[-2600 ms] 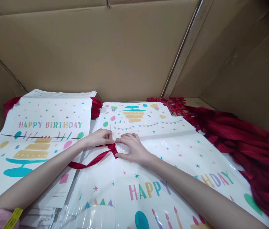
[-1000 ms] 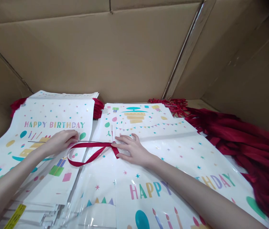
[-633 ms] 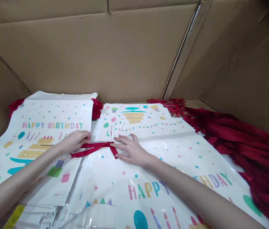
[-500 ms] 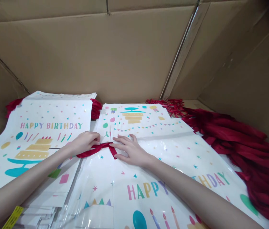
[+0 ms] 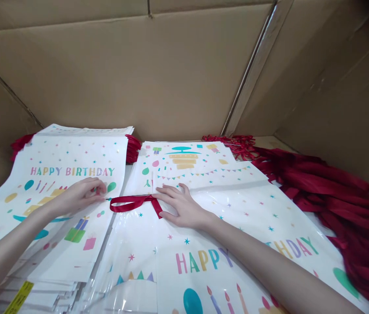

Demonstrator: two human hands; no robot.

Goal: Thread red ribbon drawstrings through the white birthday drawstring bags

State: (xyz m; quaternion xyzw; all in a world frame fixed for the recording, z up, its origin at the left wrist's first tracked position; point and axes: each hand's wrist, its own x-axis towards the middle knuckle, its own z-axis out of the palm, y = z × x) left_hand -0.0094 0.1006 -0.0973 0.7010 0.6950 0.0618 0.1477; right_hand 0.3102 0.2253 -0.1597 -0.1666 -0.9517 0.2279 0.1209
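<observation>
Slack could twist your looped red satin ribbon [image 5: 127,206] if your right hand [image 5: 187,210], fingers spread at its right end, lifts; left hand [image 5: 79,195]: fingers narrow, grip unclear.

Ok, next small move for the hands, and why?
I'd probably bring the left hand to the red ribbon loop: its fingers sit just left of it, while the right hand rests spread at the ribbon's crossing, seemingly steadying it.

Cardboard walls [image 5: 138,74] behind; yellow strip [image 5: 19,297], perhaps a label, nearer.
</observation>
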